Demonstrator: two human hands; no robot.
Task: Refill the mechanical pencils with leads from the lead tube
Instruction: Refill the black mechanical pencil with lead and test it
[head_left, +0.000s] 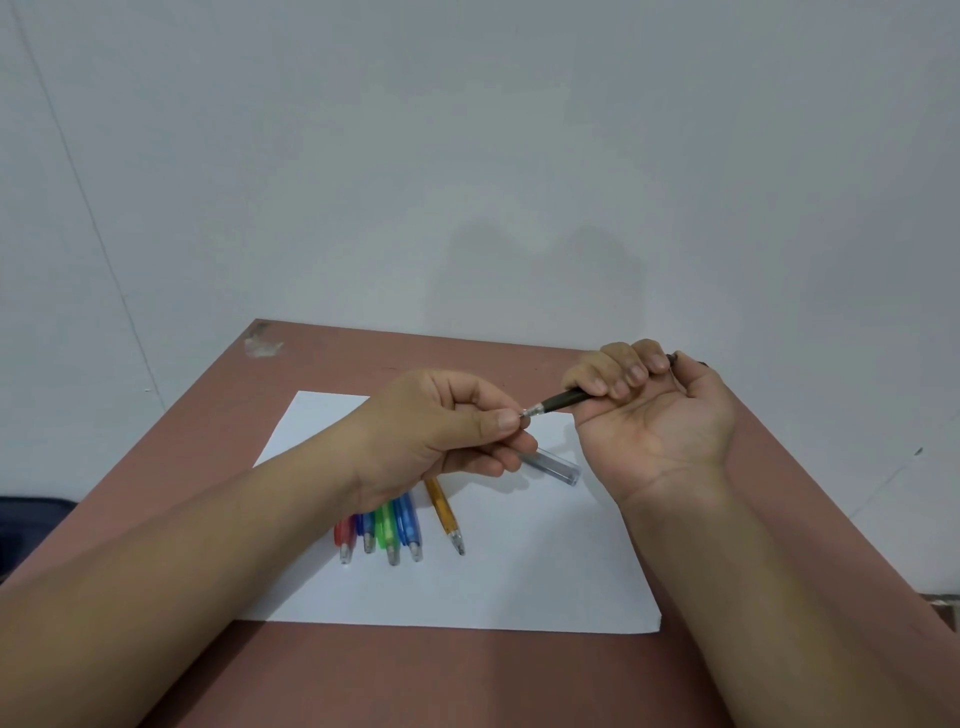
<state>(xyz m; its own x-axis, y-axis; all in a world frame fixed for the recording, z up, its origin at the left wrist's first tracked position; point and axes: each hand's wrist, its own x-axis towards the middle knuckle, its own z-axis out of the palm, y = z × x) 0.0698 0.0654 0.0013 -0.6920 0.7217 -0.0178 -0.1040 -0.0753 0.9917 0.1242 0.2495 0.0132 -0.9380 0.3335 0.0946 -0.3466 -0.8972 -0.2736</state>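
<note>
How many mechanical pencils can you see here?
6. Five lie on the white paper: red, dark blue, green, blue, orange. The right hand holds a dark one.

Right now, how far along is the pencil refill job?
Nothing shows as finished. In hand: the right hand holds the dark pencil while the left hand pinches its metal tip. Left: five colored pencils lie on the white paper, and the lead tube lies beside them. Whether any is refilled cannot be told.
</note>
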